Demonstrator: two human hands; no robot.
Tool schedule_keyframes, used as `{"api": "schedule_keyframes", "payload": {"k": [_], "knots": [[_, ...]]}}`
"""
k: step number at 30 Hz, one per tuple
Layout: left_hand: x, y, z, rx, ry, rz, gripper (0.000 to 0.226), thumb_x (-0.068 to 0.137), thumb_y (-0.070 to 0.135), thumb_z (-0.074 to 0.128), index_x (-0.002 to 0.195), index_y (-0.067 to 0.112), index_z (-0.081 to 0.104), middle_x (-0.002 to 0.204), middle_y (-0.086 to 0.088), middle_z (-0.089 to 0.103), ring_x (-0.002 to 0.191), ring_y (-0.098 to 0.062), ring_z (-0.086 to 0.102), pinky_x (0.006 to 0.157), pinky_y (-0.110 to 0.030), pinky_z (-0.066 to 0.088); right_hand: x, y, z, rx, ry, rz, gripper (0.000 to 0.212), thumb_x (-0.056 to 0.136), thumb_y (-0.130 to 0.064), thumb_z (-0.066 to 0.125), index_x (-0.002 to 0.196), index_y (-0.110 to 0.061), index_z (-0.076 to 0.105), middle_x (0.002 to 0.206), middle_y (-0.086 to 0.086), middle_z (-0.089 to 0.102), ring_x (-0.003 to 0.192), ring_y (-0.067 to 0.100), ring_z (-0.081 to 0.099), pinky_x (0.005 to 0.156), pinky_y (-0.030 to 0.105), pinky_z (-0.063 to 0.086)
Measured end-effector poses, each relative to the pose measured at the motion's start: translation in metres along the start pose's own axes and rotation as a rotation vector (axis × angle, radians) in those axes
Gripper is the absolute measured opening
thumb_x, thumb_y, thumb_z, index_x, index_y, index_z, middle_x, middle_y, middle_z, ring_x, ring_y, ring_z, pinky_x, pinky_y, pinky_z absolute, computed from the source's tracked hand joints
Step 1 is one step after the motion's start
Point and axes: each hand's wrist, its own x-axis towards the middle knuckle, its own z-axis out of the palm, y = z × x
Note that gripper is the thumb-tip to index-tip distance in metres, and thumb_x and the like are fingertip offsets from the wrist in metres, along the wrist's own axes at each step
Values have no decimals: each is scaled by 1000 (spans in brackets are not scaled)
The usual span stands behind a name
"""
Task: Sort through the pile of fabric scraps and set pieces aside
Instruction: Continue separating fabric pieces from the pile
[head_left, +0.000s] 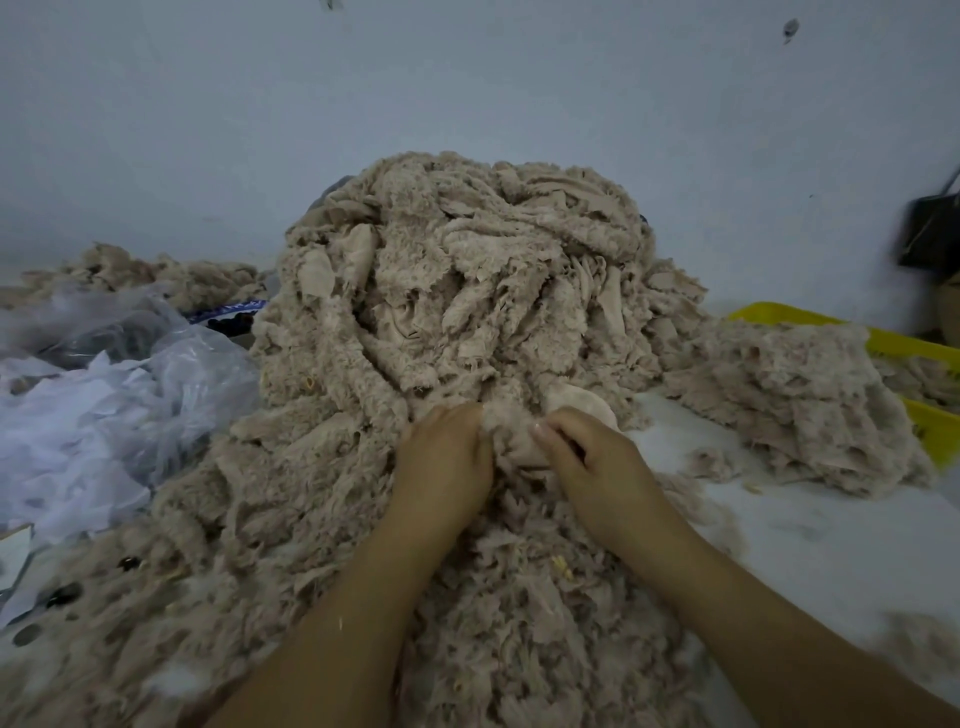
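Fingers (561, 422) of left hand (441, 457) and right hand (592, 460) curled, pinching scrap (511, 441) at pile (441, 286) foot, table (779, 530) showing right

Beige scraps (457, 291), yellow bin (914, 345)

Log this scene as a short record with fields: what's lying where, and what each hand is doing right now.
centre: tall pile of fabric scraps, beige and fuzzy
left hand: left hand grips a scrap at the pile's front edge
right hand: right hand pinches the same scrap
right: flatter side stack of beige pieces, partly over a yellow crate
left: clear plastic bag with white fabric
far left: small heap of beige scraps
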Motion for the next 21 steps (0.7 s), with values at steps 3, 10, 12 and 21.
{"api": "schedule_keyframes", "payload": {"k": [3, 10, 12, 21], "knots": [[4, -16, -5, 3, 8, -261, 18, 100, 12, 40, 101, 11, 58, 92, -7, 59, 99, -34, 58, 100, -51, 42, 0, 0, -5, 110, 115, 28, 31, 101, -39, 45, 85, -16, 58, 73, -5, 52, 59, 9, 49, 53, 17, 36], [7, -30, -3, -8, 35, -432, 11, 99, 8, 40, 97, 10, 51, 97, -14, 60, 101, -37, 58, 99, -55, 44, 7, 10, -21, 243, 483, 244, 30, 104, -38, 41, 77, -30, 49, 59, -11, 47, 49, 3, 42, 47, 16, 36], [7, -32, -3, 11, 34, -479, 25, 99, 8, 39, 119, 3, 54, 120, -18, 58, 113, -38, 53, 103, -53, 40, 8, 16, -31, 267, 576, 316, 30, 105, -43, 40, 81, -28, 52, 68, -2, 45, 54, 11, 39, 53, 28, 34], [-4, 12, -4, -322, 294, 161, 42, 95, 21, 42, 132, 16, 61, 131, 9, 54, 124, 1, 39, 110, -34, 33, 3, 8, -30, 241, 543, 194, 43, 104, -41, 41, 77, -8, 40, 55, -7, 32, 50, 10, 25, 48, 22, 26]]}}
